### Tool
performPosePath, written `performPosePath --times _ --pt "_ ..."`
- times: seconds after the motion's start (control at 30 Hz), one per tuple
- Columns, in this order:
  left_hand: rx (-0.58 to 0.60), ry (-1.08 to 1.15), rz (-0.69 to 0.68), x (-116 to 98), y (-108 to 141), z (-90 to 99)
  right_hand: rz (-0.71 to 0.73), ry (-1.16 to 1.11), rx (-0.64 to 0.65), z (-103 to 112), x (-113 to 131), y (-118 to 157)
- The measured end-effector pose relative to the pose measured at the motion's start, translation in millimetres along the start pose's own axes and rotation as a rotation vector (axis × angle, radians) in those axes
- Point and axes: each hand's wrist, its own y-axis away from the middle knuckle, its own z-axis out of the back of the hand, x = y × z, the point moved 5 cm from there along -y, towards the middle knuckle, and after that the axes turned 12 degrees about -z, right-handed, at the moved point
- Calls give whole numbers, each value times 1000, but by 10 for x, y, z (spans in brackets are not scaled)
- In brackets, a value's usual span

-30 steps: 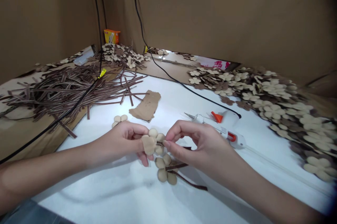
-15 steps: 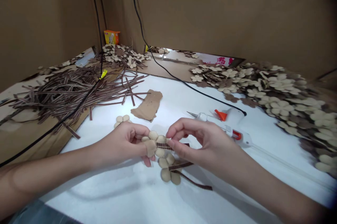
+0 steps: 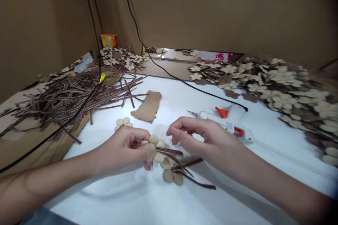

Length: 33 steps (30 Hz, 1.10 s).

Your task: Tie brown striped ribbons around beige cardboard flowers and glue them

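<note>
My left hand (image 3: 132, 149) pinches a cream, padded fabric flower (image 3: 153, 139) between thumb and fingers. A tan covering wraps the thumb's tip. Two narrow brown plaid ribbons (image 3: 171, 151) stick out from the flower's middle to the right. Just below, a second padded flower (image 3: 168, 175) lies on the white surface with two ribbon tails (image 3: 200, 184) of its own. My right hand (image 3: 192, 135) hovers to the right of the held flower, apart from it, thumb and fingertips drawn together; anything between them is too small to make out. Another cream flower (image 3: 124, 122) lies behind my left hand.
A white glue gun (image 3: 221, 121) with a red trigger lies beyond my right hand. Brown ribbons (image 3: 66, 94) pile up at left; flower pieces (image 3: 280, 87) heap at right. A cardboard scrap (image 3: 148, 107) lies mid-table. A black cable (image 3: 169, 72) crosses the back.
My right hand has come off the held flower and moved slightly away. The flower's ribbons now hang free, splayed to the right. My left hand keeps its pinch.
</note>
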Motion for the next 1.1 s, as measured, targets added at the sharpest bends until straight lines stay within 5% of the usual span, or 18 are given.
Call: performPosePath --times 0.2,0.93,1.1 --pt "29 -25 -8 -6 5 -3 -81 11 196 -139 -28 22" --pt "118 -171 11 -50 62 -1 49 130 94 -45 -81 -10" --pt "41 -100 -7 -45 37 17 53 80 46 54 -111 -26"
